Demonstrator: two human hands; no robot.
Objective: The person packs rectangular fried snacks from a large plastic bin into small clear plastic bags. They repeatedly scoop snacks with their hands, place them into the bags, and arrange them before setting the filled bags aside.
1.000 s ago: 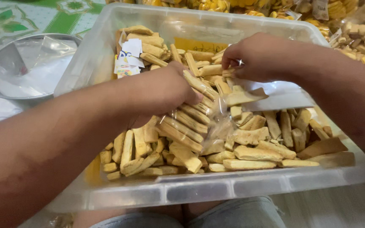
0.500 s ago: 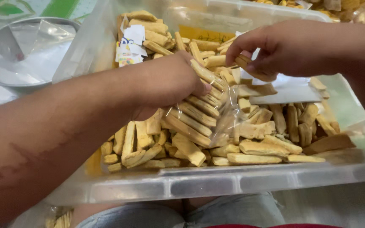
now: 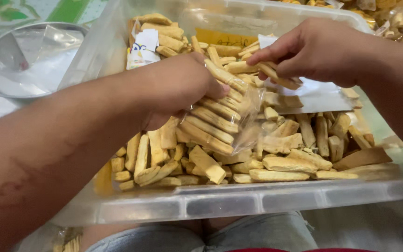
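Moved up and left a bit since a second ago, that right hand (image 3: 318,51), now lifted off the heap with one stick pinched. Left hand (image 3: 178,91) barely shifted, same grip on the bag.

Clear plastic bag (image 3: 229,116) sitting about mid-tub, just above the loose pile, already packed with a neat stack of pale yellow snack sticks (image 3: 211,126). Held tilted with the mouth facing right, probably so more sticks slide in lined up instead of jumbled. Gripped from the left side by the left hand, fingers curled snug around the bag's top edge, thumb tucked over it, so closed on the bag rather than spread.

Right of the bag's mouth: right hand narrowed into a pinch, fingertips and thumb closed on a single stick (image 3: 276,74), other fingers loosely curled. Not touching the bag, just beside its opening.

Below and all around the bag: loose sticks (image 3: 281,163) filling the big translucent plastic tub (image 3: 239,200). Behind the bag, a white paper label (image 3: 143,44) on top of the heap near the tub's far-left corner, and a flat white sheet (image 3: 318,98) under the right hand.

Well left of the bag, outside the tub: round metal bowl (image 3: 29,60) with clear bags inside.
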